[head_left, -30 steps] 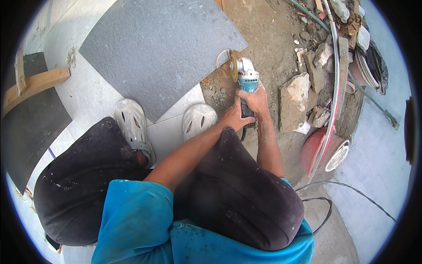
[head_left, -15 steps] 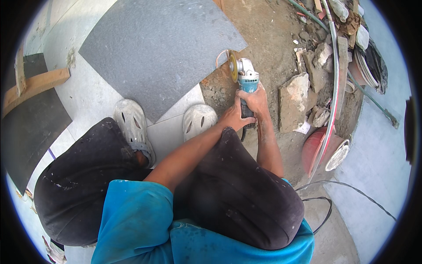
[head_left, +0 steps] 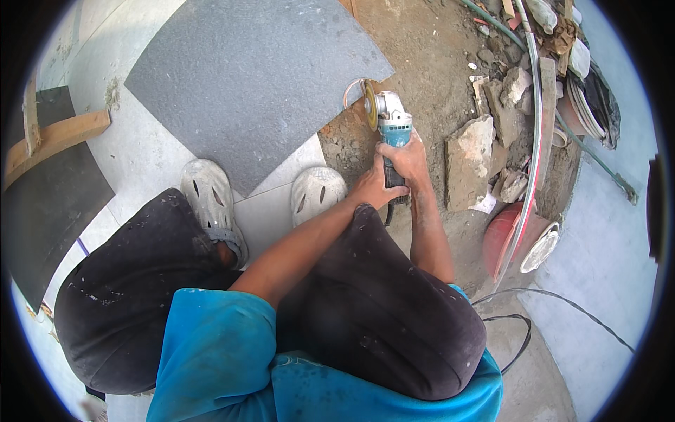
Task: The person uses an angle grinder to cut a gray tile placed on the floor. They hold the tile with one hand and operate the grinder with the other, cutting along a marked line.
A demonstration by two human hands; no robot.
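Note:
Both of my hands are wrapped around an angle grinder (head_left: 395, 133) with a teal and silver front and a black rear body. My right hand (head_left: 410, 160) grips it just behind the teal part. Below and to the left, my left hand (head_left: 377, 186) closes around the black body. The yellowish cutting disc (head_left: 370, 105) stands on edge beside the right corner of a large dark grey tile (head_left: 260, 84). A curved notch shows in the tile's edge there. Whether the disc touches the tile, I cannot tell.
My light clogs (head_left: 318, 195) rest on pale floor tiles near the grey tile. Broken slabs (head_left: 470, 163) and rubble lie on bare soil at right, with a long pale strip (head_left: 532, 133), a red bucket (head_left: 503, 235) and a black cable (head_left: 573, 304). A wooden piece (head_left: 77, 133) lies at left.
The grinder and its disc have shifted very slightly to the left, toward the tile's notched edge. Both hands keep the same hold.

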